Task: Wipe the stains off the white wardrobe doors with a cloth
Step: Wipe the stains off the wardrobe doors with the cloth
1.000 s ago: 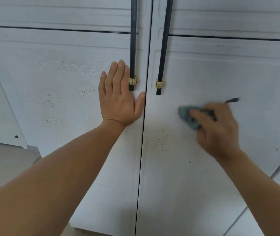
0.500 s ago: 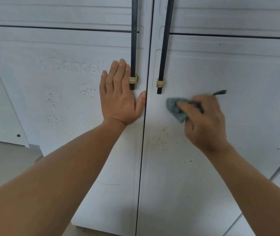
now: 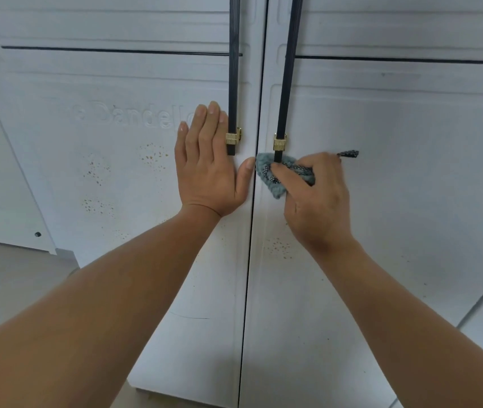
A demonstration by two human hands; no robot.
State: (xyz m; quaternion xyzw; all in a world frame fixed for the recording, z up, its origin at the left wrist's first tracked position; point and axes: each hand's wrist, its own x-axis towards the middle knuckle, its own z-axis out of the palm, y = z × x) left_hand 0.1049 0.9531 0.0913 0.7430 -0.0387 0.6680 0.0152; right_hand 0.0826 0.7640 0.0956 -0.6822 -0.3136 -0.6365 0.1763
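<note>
The left handle [image 3: 233, 83] and right handle [image 3: 289, 83] stood proud, flanking the left edge of the right door [image 3: 411, 178]. Rightward it lay open.

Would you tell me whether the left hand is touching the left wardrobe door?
Touching: the head view shows the left hand lying flat, palm against the left wardrobe door.

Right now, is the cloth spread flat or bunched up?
Bunched up: the grey cloth sits crumpled in the right hand, whose fingers curl round it against the right door.
</note>
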